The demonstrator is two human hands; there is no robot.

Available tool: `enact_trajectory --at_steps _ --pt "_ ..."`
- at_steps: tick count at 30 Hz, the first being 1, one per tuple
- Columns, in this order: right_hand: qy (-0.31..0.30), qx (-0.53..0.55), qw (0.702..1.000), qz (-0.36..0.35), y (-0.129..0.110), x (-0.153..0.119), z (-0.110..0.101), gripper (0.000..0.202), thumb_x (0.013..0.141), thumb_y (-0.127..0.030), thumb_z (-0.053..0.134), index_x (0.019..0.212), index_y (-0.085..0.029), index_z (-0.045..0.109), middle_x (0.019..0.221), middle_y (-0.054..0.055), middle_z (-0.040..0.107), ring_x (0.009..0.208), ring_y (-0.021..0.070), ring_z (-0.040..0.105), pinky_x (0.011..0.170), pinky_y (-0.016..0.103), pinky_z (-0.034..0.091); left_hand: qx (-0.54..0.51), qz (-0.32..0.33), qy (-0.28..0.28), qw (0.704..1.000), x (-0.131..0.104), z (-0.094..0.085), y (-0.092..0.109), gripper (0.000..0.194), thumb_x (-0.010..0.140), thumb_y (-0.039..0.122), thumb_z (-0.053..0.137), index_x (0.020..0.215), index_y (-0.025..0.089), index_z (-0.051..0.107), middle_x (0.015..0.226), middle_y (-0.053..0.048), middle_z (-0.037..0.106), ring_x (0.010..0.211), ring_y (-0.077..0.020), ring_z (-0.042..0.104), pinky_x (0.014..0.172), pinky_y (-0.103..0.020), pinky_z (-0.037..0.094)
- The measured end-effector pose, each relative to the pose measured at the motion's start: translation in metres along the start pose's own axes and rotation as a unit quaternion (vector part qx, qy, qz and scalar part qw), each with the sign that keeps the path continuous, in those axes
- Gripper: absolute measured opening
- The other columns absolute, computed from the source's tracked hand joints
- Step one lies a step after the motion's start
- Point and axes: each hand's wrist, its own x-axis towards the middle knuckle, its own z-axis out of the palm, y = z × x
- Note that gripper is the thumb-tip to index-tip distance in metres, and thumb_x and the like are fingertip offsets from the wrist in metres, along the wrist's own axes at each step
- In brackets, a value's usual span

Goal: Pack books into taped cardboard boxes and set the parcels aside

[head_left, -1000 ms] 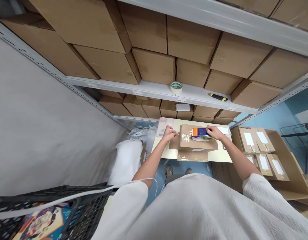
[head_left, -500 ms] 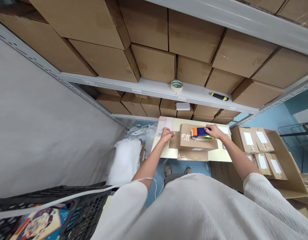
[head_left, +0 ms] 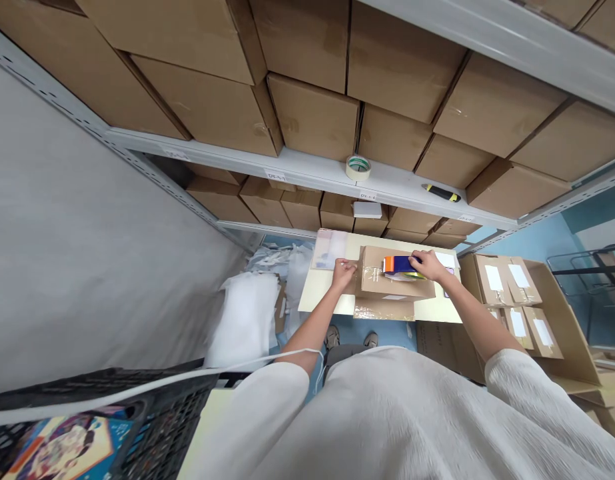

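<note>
Tape gun lies on top of the cardboard box, long axis L–R, roughly in line w/ the box's own length. Orange end points to the person's L; dark blue body runs back to the R. R hand is wrapped round that R end, hiding part of it. L hand is at the box's L end, fingers drawn in close together; can't tell if tape's pinched btwn them.

Box sits approx. mid-table, long side facing the person. Clear tape shows on its L end, & a taped cardboard strip sticks out on the near side. Table is pale yellow; a clear sleeve lies at its far L corner, white paper just past the R hand.

Beyond the table, a metal shelf w/ boxes above & below; tape roll & cutter on its ledge. To the R, a big carton w/ small labelled boxes inside. To the L, white sheets stand near the table. White cable runs from above the black crate & crosses the L arm.
</note>
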Motion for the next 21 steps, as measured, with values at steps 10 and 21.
enact_trajectory --at_steps 10,21 --pt "0.01 0.051 0.999 0.012 -0.003 -0.007 0.0 0.033 0.099 -0.053 0.057 0.116 -0.027 0.07 0.106 0.008 0.078 0.095 0.029 0.067 0.087 0.04 0.05 0.11 0.131 0.025 0.985 -0.016 0.005 -0.002 0.019 0.084 0.014 0.067 0.098 0.025 0.06 0.103 -0.005 0.07 0.103 -0.0225 0.071 0.102 -0.039 0.054" --pt "-0.084 -0.013 0.992 -0.098 -0.011 -0.007 -0.007 0.051 0.11 -0.058 0.041 0.139 -0.025 0.068 0.133 0.013 0.074 0.12 0.0312 0.07 0.108 0.047 0.054 0.521 0.338 -0.236 0.747 -0.037 0.014 0.024 0.083 0.104 0.052 0.054 0.176 0.021 0.025 0.183 -0.013 0.023 0.171 -0.0342 0.015 0.137 -0.063 0.012"
